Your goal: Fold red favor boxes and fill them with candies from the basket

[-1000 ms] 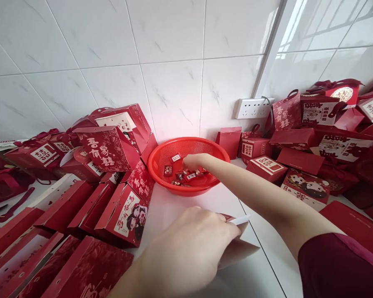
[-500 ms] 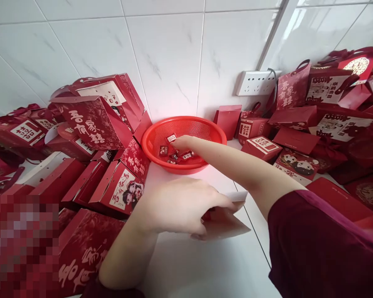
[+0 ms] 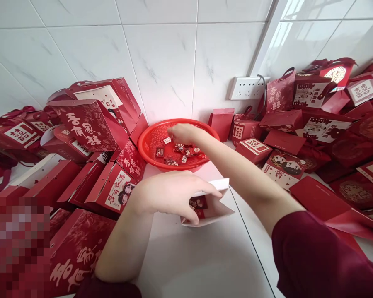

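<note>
My left hand [image 3: 169,196] grips the rim of an open paper gift box [image 3: 216,211] with a pale inside, its thumb and fingers over the near and far walls. Small red packets [image 3: 199,203] show inside it, partly hidden by the fingers. My right hand [image 3: 185,134] is over the red plastic basket [image 3: 143,151], fingers bent down and closed. What they hold, if anything, is hidden. Small wrapped sweets [image 3: 186,151] lie in the basket below that hand, and a white-faced one [image 3: 167,141] lies just left of its fingertips.
Red gift boxes [image 3: 112,190] are packed along the left, some standing open. More red boxes and bags [image 3: 286,165] pile up on the right. A white power strip [image 3: 247,88] is on the tiled wall [image 3: 161,62] behind the basket.
My right hand has lifted a little within the basket, and more sweets show under it. My left hand has tilted the gift box, so its opening and contents show better. The view has shifted slightly.
</note>
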Available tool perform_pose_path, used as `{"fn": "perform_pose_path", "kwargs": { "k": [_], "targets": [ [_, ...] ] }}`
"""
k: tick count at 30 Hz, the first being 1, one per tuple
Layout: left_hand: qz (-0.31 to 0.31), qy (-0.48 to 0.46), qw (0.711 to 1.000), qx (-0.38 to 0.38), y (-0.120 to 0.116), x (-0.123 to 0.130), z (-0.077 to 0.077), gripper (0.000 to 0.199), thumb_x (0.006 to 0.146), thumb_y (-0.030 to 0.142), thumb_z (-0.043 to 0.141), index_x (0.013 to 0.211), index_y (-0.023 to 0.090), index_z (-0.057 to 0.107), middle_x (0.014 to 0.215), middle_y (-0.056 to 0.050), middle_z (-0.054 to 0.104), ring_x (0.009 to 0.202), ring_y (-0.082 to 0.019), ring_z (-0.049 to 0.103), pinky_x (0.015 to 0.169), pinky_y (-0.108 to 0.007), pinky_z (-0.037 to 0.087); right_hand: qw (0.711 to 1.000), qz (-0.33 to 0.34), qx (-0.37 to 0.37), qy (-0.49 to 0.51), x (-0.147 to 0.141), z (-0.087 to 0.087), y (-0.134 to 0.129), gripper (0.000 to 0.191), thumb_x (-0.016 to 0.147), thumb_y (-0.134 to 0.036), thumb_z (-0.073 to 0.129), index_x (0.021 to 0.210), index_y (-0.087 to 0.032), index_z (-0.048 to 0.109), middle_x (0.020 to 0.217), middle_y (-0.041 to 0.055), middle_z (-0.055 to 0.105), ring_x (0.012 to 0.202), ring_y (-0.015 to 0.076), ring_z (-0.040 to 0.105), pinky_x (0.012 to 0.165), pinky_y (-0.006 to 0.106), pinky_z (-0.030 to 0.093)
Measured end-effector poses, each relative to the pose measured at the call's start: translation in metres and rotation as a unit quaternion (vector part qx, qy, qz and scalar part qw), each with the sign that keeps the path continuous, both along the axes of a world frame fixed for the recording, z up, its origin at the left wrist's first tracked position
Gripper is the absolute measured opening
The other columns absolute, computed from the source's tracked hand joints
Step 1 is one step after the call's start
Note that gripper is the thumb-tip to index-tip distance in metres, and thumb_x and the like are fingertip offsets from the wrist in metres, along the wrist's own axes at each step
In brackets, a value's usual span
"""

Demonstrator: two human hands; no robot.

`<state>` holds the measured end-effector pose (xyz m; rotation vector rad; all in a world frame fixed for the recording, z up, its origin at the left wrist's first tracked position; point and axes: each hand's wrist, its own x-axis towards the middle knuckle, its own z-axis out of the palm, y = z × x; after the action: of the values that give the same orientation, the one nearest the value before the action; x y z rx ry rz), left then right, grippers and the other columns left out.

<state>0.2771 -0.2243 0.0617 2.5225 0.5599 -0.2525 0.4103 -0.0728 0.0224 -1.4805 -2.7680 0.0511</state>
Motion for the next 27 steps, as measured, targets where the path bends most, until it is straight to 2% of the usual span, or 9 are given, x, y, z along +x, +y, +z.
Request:
{"fn": "perform_pose_path", "kwargs": {
  "k": [2, 4, 8, 10, 12, 15, 19, 22, 27],
  "targets": [
    [0.026, -0.010, 1.000, -0.005, 0.008, -0.004, -0.002, 0.040, 0.071, 0.020, 0.062, 0.110, 0.030, 0.068, 0.098, 0.002, 0.071, 0.084, -0.018, 0.064, 0.068, -0.023, 0.042, 0.993, -0.007, 0.079, 0.090, 0.015, 0.019, -0.027, 0.026, 0.092, -0.012, 0.042, 0.116, -0.013, 0.054, 0.116, 0.0111, 0.062, 0.102, 0.0205, 0.058, 0.084, 0.031, 0.043],
    [0.062, -0.030, 0.998, 0.012, 0.018, -0.011, -0.003, 0.043, 0.076, 0.015, 0.055, 0.114, 0.030, 0.067, 0.108, 0.001, 0.071, 0.094, -0.020, 0.064, 0.075, -0.024, 0.043, 0.930, 0.052, 0.152, 0.332, 0.029, 0.032, -0.066, 0.019, 0.094, -0.017, 0.046, 0.109, -0.015, 0.056, 0.108, 0.0068, 0.064, 0.101, 0.0174, 0.059, 0.087, 0.029, 0.045],
    [0.109, -0.045, 0.991, 0.061, 0.029, -0.023, 0.001, 0.039, 0.079, 0.016, 0.051, 0.113, 0.028, 0.068, 0.108, 0.001, 0.070, 0.090, -0.018, 0.064, 0.074, -0.024, 0.041, 0.832, 0.133, 0.075, 0.534, 0.046, 0.036, -0.138, 0.015, 0.094, -0.026, 0.054, 0.106, -0.019, 0.059, 0.104, 0.0048, 0.064, 0.097, 0.0162, 0.061, 0.086, 0.030, 0.050],
    [0.120, -0.044, 0.989, 0.071, 0.030, -0.027, 0.003, 0.029, 0.078, 0.020, 0.054, 0.102, 0.025, 0.069, 0.095, 0.002, 0.070, 0.079, -0.016, 0.062, 0.068, -0.023, 0.040, 0.814, 0.170, 0.008, 0.556, 0.049, 0.030, -0.155, 0.016, 0.091, -0.028, 0.060, 0.104, -0.019, 0.060, 0.103, 0.0052, 0.065, 0.095, 0.0167, 0.063, 0.082, 0.030, 0.052],
    [0.134, -0.027, 0.989, 0.064, 0.033, -0.030, 0.003, 0.022, 0.074, 0.021, 0.058, 0.094, 0.021, 0.068, 0.087, 0.002, 0.068, 0.072, -0.015, 0.060, 0.063, -0.023, 0.038, 0.821, 0.195, -0.017, 0.536, 0.048, 0.025, -0.158, 0.014, 0.089, -0.024, 0.064, 0.102, -0.019, 0.062, 0.102, 0.0051, 0.066, 0.095, 0.0169, 0.063, 0.083, 0.030, 0.051],
    [0.164, -0.005, 0.986, 0.013, 0.046, -0.031, -0.006, 0.025, 0.069, 0.023, 0.063, 0.093, 0.020, 0.065, 0.086, 0.001, 0.067, 0.074, -0.016, 0.060, 0.061, -0.023, 0.040, 0.874, 0.202, 0.002, 0.441, 0.044, 0.018, -0.152, 0.012, 0.085, -0.015, 0.066, 0.097, -0.018, 0.063, 0.096, 0.0023, 0.067, 0.088, 0.0149, 0.061, 0.080, 0.028, 0.047],
    [0.142, -0.022, 0.989, -0.029, 0.069, -0.032, -0.020, 0.028, 0.067, 0.025, 0.065, 0.093, 0.017, 0.061, 0.088, -0.001, 0.064, 0.078, -0.017, 0.059, 0.066, -0.024, 0.043, 0.940, 0.121, 0.060, 0.312, 0.036, 0.010, -0.147, 0.014, 0.080, -0.012, 0.068, 0.092, -0.018, 0.062, 0.087, -0.0001, 0.064, 0.071, 0.0118, 0.053, 0.063, 0.023, 0.039],
    [0.102, -0.038, 0.992, -0.056, 0.078, -0.036, -0.025, 0.032, 0.067, 0.024, 0.065, 0.098, 0.016, 0.062, 0.094, -0.002, 0.064, 0.084, -0.018, 0.060, 0.073, -0.025, 0.045, 0.955, 0.088, 0.079, 0.274, 0.034, 0.005, -0.148, 0.012, 0.080, -0.011, 0.066, 0.088, -0.018, 0.064, 0.089, 0.0011, 0.063, 0.072, 0.0120, 0.053, 0.063, 0.023, 0.037],
    [0.079, -0.055, 0.992, -0.081, 0.077, -0.042, -0.025, 0.047, 0.076, 0.023, 0.060, 0.122, 0.017, 0.058, 0.115, -0.004, 0.064, 0.102, -0.020, 0.059, 0.086, -0.025, 0.045, 0.951, 0.119, 0.053, 0.279, 0.038, 0.004, -0.152, 0.011, 0.086, -0.012, 0.060, 0.087, -0.019, 0.069, 0.092, 0.0024, 0.067, 0.082, 0.0147, 0.059, 0.070, 0.025, 0.041]
  ]
}}
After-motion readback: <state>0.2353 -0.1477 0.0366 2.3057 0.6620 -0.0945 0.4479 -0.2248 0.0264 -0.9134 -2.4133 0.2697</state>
